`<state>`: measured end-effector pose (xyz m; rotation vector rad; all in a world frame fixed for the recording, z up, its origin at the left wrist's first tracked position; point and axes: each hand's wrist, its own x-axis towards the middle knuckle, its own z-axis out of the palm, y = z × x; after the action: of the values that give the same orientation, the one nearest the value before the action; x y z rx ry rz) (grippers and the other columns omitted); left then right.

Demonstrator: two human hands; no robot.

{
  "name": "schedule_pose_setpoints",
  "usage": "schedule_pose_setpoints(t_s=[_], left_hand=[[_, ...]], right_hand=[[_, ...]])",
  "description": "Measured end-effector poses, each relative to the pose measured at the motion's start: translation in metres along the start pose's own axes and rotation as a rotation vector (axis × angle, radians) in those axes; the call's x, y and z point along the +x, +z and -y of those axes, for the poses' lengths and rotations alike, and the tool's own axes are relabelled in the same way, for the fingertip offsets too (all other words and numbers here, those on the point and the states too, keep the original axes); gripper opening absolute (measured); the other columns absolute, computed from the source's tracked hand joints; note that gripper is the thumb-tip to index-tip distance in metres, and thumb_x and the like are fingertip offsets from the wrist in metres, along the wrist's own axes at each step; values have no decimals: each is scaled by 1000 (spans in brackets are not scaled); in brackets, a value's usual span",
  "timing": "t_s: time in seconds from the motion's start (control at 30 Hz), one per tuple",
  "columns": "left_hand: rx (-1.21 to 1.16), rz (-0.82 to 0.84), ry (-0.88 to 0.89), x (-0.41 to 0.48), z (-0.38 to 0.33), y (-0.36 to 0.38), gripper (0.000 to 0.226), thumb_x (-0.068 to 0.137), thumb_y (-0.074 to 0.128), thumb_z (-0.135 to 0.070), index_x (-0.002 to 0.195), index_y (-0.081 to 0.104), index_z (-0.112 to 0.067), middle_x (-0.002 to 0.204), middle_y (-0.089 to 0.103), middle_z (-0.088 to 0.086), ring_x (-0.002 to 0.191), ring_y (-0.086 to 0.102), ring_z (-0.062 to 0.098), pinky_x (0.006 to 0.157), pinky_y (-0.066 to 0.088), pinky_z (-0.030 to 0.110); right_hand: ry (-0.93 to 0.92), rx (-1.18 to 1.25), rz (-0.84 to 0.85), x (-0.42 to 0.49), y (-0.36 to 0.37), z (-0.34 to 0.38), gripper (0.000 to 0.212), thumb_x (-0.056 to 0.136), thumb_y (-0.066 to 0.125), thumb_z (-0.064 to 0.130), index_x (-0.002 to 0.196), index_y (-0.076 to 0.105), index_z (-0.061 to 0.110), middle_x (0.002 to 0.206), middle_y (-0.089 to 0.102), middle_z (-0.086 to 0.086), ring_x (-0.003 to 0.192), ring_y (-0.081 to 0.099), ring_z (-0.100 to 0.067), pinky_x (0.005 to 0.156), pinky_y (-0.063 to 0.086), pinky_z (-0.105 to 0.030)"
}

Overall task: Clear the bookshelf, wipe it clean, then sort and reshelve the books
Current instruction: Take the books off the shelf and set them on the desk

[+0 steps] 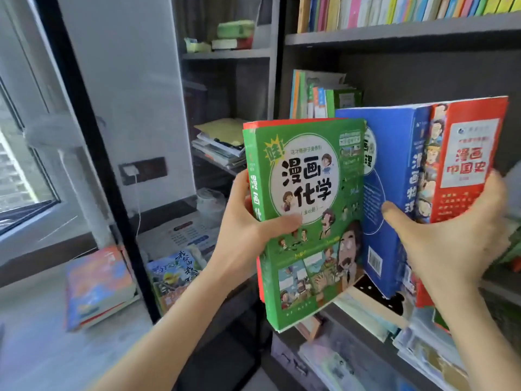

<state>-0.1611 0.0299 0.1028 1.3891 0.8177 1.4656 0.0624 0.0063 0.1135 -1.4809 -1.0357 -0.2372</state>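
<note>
My left hand (248, 230) grips a thick green comic box set (307, 221) by its spine, thumb across the cover, with a red volume behind it. My right hand (451, 238) holds a blue box set (394, 176) and a red box set (465, 159) together, thumb on the blue cover and fingers round the red one. All these books are upright in front of the middle shelf of the dark bookshelf (394, 35). A few green books (318, 94) still stand at the left of that shelf.
The upper shelf holds a row of colourful books (394, 9). Stacks of books (380, 320) lie on the lower shelf. A narrow side shelf (225, 53) holds papers. Two book piles (98, 286) lie on the sill by the window (17, 165).
</note>
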Motion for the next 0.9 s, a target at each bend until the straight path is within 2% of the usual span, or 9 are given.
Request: schedule_pose_setpoints(t_s=[0.13,0.23,0.3,0.4,0.53,0.63,0.8,0.9], left_hand=[[-5,-21,-41,-59,-22,-72,66,61,78,13,111,54,-22,101,72,1,89,71,23,64,59,35],[-11,-72,-110,-107,-30,-135,67,56,78,8,110,57,-27,104,72,4,92,71,29,68,59,43],[-28,-119,-151,-138,-35,-173,69,52,76,7,110,57,-26,103,72,5,90,71,30,66,58,42],[-11,-229,-226,-191,-40,-237,78,44,78,5,111,56,-27,97,73,4,85,72,29,61,58,38],[77,-373,-296,-251,-45,-302,82,32,84,-11,107,58,-32,96,74,5,82,72,31,63,59,43],[89,-524,-343,-283,-48,-347,87,33,83,2,111,58,-29,94,74,9,78,72,33,57,59,43],[61,-723,-406,-302,-46,-398,87,29,82,0,111,58,-20,86,75,6,69,72,28,48,56,36],[35,-825,-431,-293,-36,-426,81,26,82,-4,101,60,-25,85,75,6,66,72,29,47,56,37]], right_hand=[[55,49,107,-70,-5,44,94,57,89,37,132,40,10,121,59,-9,104,58,-31,92,44,-46],[91,73,237,-128,0,76,94,55,90,36,132,41,13,117,62,-5,99,59,-27,92,46,-48],[109,91,323,-166,4,95,92,54,90,34,130,43,16,110,61,1,92,56,-21,90,46,-44],[109,108,467,-226,18,124,87,52,91,32,126,46,18,103,60,4,91,57,-21,88,45,-41],[104,147,656,-289,43,152,81,50,91,35,119,50,21,99,63,8,89,59,-18,85,47,-36],[93,175,808,-330,73,175,80,51,90,34,117,48,24,97,60,10,86,55,-13,82,41,-29],[24,186,996,-385,135,204,91,54,88,42,128,43,18,112,62,6,101,61,-18,90,47,-35],[-13,212,1082,-406,179,219,89,57,86,45,129,41,19,115,60,7,102,59,-15,82,40,-25]])
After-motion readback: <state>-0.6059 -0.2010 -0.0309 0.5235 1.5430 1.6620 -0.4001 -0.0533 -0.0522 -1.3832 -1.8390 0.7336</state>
